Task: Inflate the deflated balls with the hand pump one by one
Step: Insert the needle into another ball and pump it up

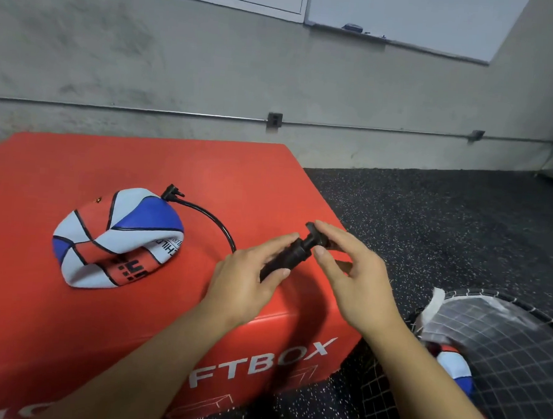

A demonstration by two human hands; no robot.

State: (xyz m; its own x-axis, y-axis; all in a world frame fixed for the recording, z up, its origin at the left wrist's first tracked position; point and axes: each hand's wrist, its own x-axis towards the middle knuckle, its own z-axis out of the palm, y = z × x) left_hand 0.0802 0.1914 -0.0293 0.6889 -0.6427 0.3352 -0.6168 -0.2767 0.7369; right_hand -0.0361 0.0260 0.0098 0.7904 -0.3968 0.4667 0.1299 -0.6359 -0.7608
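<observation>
At the centre of the frame we see the left hand (248, 279) wrapped around the barrel of the black hand pump (290, 255), fingers curled over the top and the thumb tucked along the near side; just to its right the right hand (352, 272) meets the pump's handle end, thumb and forefinger closing on the black knob, the other fingers loosely bent behind it, though we cannot tell how firmly they grip; from the pump a black hose (214, 220) arcs up and to the left, ending in a nozzle (172, 192) that sits at the upper edge of the deflated ball (114, 238); that ball, panelled in white, blue and red, lies caved in on itself at left of centre, resting on the red soft box (67, 326) that fills the lower left; at lower right we see a net bag (493, 345) on the dark speckled floor (430, 212), with another ball (456, 371) in the same colours showing partly beneath the mesh; a grey wall (212, 69) crosses the upper part of the frame.
</observation>
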